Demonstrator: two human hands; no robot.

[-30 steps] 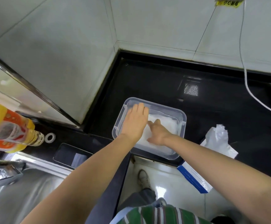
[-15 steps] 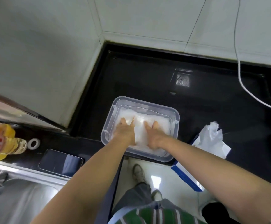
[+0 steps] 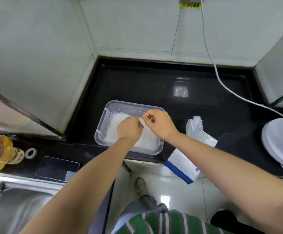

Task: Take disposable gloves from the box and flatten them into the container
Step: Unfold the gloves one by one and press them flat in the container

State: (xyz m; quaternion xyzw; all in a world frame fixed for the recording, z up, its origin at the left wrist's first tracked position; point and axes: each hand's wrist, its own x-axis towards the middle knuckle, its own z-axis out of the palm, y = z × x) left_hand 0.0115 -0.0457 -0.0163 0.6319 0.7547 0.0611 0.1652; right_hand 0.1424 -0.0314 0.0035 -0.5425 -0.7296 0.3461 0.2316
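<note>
over the container (image 3: 104,120) a thin clear glove (image 3: 141,120) is held up between both hands: its top edge is pinched by the curled fingers of the left hand (image 3: 129,129) and by the thumb and forefinger of the right hand (image 3: 160,124), whose other fingers are loosely bent. how much of the glove hangs below the pinch cannot be told, since the film is clear and partly hidden by the left hand. a pale stack (image 3: 118,119) of gloves is already laid flat inside the container, which sits at the front edge of the black counter (image 3: 154,85). the step in hand is judged to be the spreading of this glove before it is laid down. the edge should be drawn apart sideways, gently, so that the film is pulled smooth and not torn. it should then be lowered squarely onto the stack, inside the walls, and let go only once it is touching. straight fingers should next be swept from the middle outward so that air is pressed out. pressure is best kept straight down, as the container could be pushed off the counter's edge. clinging of the film to the fingers is to be expected. the box (image 3: 183,166) lies just right of the container, with a spare glove (image 3: 194,125) standing out of it, within easy reach of the right hand.
</note>
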